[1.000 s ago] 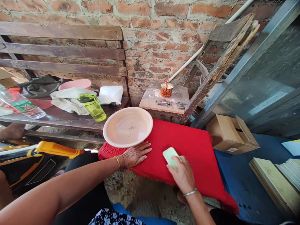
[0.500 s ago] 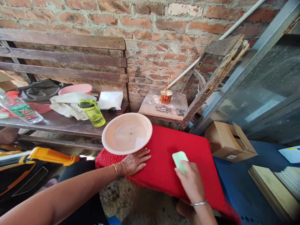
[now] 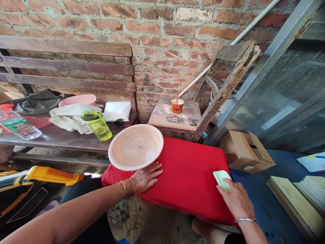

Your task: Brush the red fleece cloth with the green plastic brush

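My left hand [image 3: 145, 178] lies flat on the red cloth [image 3: 188, 169], its fingers spread just below the rim of a pale pink basin [image 3: 115, 162]. A little clear water with dark specks shows inside the basin, which stands on the cloth's left end. Near the right edge of the same cloth, my right hand [image 3: 237, 196] grips a pale green block with rounded corners [image 3: 221, 179]. Its underside is hidden, so I cannot tell whether it is a soap bar or a brush.
A wooden bench [image 3: 58, 137] on the left bears a green water bottle [image 3: 100, 128]. Behind the cloth, a small stand [image 3: 157, 117] holds a red-gold pot [image 3: 177, 106] and padlocks. A cardboard box [image 3: 241, 152] sits on a blue surface [image 3: 281, 162] at right.
My right hand has slid the pale green block rightward across the red cloth, towards its right edge. My left hand stays flat beside the basin. The view has shifted slightly.
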Available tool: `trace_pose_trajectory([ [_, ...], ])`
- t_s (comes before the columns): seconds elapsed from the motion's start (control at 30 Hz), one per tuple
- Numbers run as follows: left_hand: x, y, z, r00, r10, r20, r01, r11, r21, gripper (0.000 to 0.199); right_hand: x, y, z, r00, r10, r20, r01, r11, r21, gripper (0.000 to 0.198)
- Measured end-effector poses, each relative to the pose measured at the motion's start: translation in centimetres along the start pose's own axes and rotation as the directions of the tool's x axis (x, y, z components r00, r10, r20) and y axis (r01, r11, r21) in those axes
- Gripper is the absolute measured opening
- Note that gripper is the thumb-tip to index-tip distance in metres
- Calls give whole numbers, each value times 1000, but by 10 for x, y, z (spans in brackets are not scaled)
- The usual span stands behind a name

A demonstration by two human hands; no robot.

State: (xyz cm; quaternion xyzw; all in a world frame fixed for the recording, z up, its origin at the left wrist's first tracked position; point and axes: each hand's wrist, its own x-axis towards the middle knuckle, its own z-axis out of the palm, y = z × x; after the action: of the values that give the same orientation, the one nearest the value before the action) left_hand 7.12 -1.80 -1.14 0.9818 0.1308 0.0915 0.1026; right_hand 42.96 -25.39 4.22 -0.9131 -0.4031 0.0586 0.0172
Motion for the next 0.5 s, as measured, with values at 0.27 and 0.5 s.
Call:
trace_pose_trajectory([
  [0.27, 2, 12, -1, 999, -2, -48, 6, 996, 88, 44, -8, 15, 17, 997, -36, -70, 61, 922, 382, 55],
  [0.5, 15, 70, -46, 994, -104, -23, 103, 994, -44, 26, 10, 14, 44, 995, -82, -53, 98, 888, 450, 53],
])
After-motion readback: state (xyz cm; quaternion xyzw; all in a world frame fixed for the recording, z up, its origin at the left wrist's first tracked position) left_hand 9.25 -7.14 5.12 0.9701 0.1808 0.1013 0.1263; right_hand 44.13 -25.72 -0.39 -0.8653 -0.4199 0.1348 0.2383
